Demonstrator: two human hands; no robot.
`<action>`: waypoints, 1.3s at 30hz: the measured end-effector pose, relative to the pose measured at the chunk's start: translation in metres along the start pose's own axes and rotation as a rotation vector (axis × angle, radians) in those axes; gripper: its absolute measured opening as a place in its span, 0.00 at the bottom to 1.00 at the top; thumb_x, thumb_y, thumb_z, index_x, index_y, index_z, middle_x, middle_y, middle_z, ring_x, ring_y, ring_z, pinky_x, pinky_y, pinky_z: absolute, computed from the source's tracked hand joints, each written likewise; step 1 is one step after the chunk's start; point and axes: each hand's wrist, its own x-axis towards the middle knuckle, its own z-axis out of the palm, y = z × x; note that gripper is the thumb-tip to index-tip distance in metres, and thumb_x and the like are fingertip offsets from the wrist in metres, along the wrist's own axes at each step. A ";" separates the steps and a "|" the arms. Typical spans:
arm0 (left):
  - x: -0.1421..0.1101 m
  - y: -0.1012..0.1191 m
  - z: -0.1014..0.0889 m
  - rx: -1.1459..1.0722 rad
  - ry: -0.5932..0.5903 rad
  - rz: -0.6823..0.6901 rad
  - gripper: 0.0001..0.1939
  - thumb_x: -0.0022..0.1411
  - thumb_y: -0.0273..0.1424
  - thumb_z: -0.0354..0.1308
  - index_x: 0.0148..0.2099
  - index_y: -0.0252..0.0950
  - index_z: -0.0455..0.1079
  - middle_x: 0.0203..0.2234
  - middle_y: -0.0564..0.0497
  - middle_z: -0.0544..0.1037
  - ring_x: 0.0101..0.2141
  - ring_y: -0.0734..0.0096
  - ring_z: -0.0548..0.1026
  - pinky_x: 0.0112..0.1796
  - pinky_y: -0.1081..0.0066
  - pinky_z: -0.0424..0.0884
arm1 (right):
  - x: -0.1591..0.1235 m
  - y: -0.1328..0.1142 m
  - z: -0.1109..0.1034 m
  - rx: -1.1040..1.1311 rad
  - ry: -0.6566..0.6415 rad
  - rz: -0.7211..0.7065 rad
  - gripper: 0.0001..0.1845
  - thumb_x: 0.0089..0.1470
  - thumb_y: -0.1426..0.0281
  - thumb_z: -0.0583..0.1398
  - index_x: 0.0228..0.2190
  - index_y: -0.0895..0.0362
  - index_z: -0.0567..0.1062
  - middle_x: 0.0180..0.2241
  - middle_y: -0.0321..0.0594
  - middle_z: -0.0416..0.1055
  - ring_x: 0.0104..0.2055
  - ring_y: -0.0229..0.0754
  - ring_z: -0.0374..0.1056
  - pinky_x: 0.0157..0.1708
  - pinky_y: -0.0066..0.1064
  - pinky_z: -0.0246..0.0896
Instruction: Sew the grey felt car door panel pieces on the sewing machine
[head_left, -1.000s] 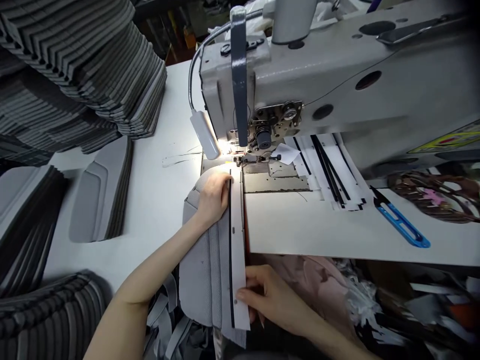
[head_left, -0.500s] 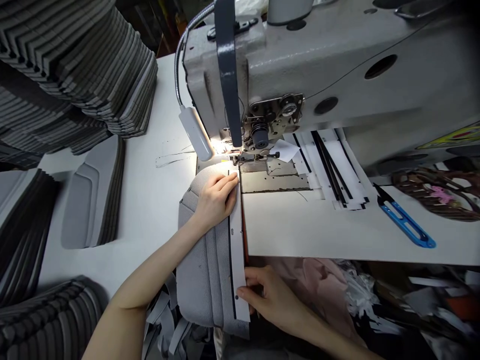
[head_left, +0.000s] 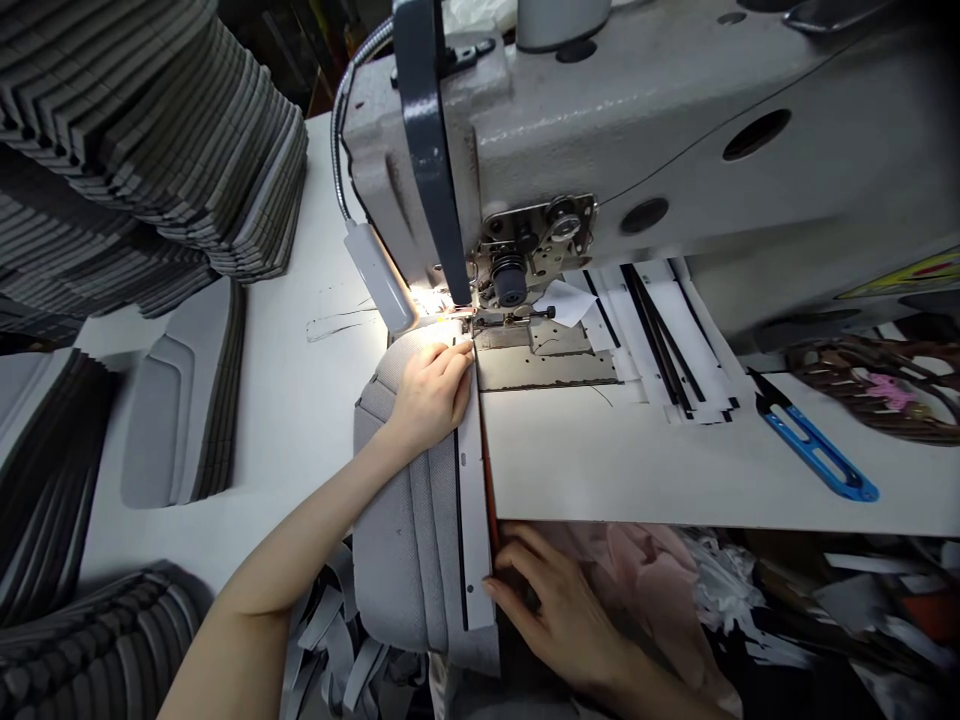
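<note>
I'm on the right grip (head_left: pixel 551 610) first: its fingers have just slid off the face of the white strip (head_left: pixel 474 500) and now sit spread along the strip's lower edge. Whether they have hold of it, I can't tell from here. The left grip (head_left: pixel 429 395) lies open and flat on the grey padded panel (head_left: pixel 397 540), fingertips just short of the presser foot (head_left: pixel 471 325), pressing down rather than pinching. The strip runs along the panel with a black line down its length, and the top of the panel sits right at the foot, while its lower end hangs past the front of the worktop (head_left: pixel 600 470).

Moving out, there's the metal needle plate (head_left: pixel 547 365), then a pile of black-and-white strips (head_left: pixel 675 340) behind it, and blue thread snips (head_left: pixel 814 450) lying off to the right. On the left, a stack of moulded grey panels (head_left: pixel 184 400) stands on the worktop, with taller dark stacks (head_left: pixel 150 150) beyond it — and the sewing machine (head_left: pixel 600 130) looms over everything, its gooseneck lamp (head_left: pixel 379 275) lit.
</note>
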 end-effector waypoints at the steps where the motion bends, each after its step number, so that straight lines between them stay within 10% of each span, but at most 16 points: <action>1: 0.001 -0.002 0.001 0.004 0.000 -0.001 0.08 0.71 0.28 0.48 0.44 0.36 0.68 0.51 0.44 0.79 0.46 0.58 0.74 0.47 0.57 0.72 | 0.001 -0.002 -0.001 0.045 -0.010 -0.013 0.11 0.66 0.65 0.53 0.32 0.55 0.68 0.34 0.39 0.69 0.30 0.37 0.67 0.31 0.30 0.60; 14: -0.020 0.021 -0.005 -0.040 0.012 -0.062 0.16 0.70 0.26 0.47 0.57 0.33 0.68 0.53 0.39 0.75 0.52 0.57 0.73 0.53 0.54 0.71 | 0.004 0.003 0.013 0.557 0.056 0.134 0.18 0.56 0.76 0.54 0.49 0.55 0.63 0.33 0.36 0.73 0.35 0.38 0.72 0.36 0.30 0.66; 20: -0.060 0.061 -0.017 -0.053 0.030 -0.100 0.21 0.68 0.27 0.52 0.62 0.35 0.65 0.55 0.38 0.73 0.52 0.54 0.72 0.51 0.55 0.74 | 0.002 0.003 0.014 0.460 0.057 0.053 0.42 0.56 0.79 0.51 0.70 0.56 0.46 0.25 0.28 0.64 0.27 0.33 0.62 0.29 0.25 0.59; 39: -0.058 0.066 -0.014 -0.116 0.077 -0.108 0.23 0.63 0.20 0.52 0.59 0.37 0.68 0.53 0.40 0.76 0.50 0.57 0.73 0.49 0.54 0.75 | -0.008 0.006 0.007 0.285 -0.011 -0.037 0.40 0.65 0.68 0.53 0.71 0.51 0.39 0.37 0.39 0.73 0.34 0.39 0.69 0.36 0.30 0.67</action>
